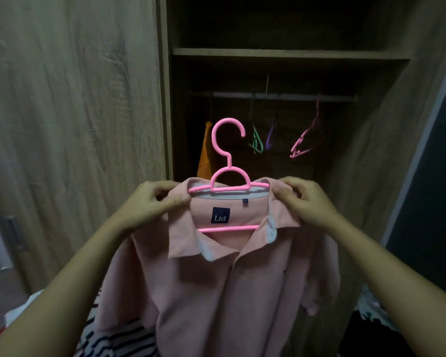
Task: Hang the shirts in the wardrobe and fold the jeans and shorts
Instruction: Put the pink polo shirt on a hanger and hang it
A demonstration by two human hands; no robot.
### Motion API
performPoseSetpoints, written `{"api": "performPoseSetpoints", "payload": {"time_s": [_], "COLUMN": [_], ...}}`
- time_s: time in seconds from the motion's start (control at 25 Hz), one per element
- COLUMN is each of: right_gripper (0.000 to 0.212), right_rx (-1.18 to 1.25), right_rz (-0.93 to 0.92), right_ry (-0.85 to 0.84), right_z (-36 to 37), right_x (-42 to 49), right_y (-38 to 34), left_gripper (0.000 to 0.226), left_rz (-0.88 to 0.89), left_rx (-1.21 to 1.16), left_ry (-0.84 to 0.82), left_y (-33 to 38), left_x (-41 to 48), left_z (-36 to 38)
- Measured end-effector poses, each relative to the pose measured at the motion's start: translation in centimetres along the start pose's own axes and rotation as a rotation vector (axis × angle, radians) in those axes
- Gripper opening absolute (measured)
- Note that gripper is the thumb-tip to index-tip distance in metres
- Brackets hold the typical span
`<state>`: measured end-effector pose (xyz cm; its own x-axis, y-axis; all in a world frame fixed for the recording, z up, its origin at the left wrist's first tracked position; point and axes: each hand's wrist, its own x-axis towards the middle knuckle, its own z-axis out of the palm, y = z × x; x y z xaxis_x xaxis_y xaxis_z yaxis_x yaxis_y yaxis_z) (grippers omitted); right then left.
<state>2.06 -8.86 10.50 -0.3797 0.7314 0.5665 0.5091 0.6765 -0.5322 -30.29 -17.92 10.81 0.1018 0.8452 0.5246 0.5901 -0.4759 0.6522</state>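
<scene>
The pink collared polo shirt [216, 292], judged light and limp, sits on a stiff pink plastic hanger [228, 153] below the wardrobe rail [281, 96] at 12 o'clock, with the fingers of the left hand [155, 202] and right hand [304, 202] pinching its shoulders; the rigid hook looks like the surest hold.

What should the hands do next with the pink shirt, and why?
Probably lift the pink shirt up to the rail and catch the hook over it. The shirt already sits on the pink hanger, the left hand and right hand pinch its shoulders, the hook is free, and the rail seems bare between the orange garment and the green hanger.
</scene>
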Motion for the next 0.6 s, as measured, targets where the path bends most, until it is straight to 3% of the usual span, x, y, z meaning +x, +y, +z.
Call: {"api": "performPoseSetpoints", "payload": {"time_s": [0.12,0.2,0.28,0.4,0.48,0.6], "right_gripper": [0.049,0.045,0.040,0.042,0.039,0.047], "right_rx": [0.039,0.014,-0.166,-0.303,-0.158,0.073], "right_rz": [0.065,0.080,0.019,-0.036,-0.011,0.324], "right_ry": [0.069,0.101,0.219,0.373,0.312,-0.002], "right_z": [-0.6,-1.0,-0.8,0.3,1.6,4.7], "right_x": [0.4,0.5,0.7,1.3,1.3,2.1], "right_y": [0.1,-0.2,-0.8,-2.5,-4.5,-6.7], "left_gripper": [0.035,0.044,0.050,0.046,0.049,0.053], "left_rz": [0.018,0.067,0.096,0.057,-0.001,-0.097], "left_rx": [0.284,0.370,0.374,0.448,0.520,0.600], "left_ry": [-0.074,0.005,0.119,0.229,0.257,0.274], "left_y": [-0.4,-1.1,-1.2,-1.0,-0.9,-0.7], "left_x": [-0.2,-0.4,-0.5,-0.3,0.0,0.3], "left_z": [-1.9,-2.3,-1.9,-0.4,1.1,3.7]}}
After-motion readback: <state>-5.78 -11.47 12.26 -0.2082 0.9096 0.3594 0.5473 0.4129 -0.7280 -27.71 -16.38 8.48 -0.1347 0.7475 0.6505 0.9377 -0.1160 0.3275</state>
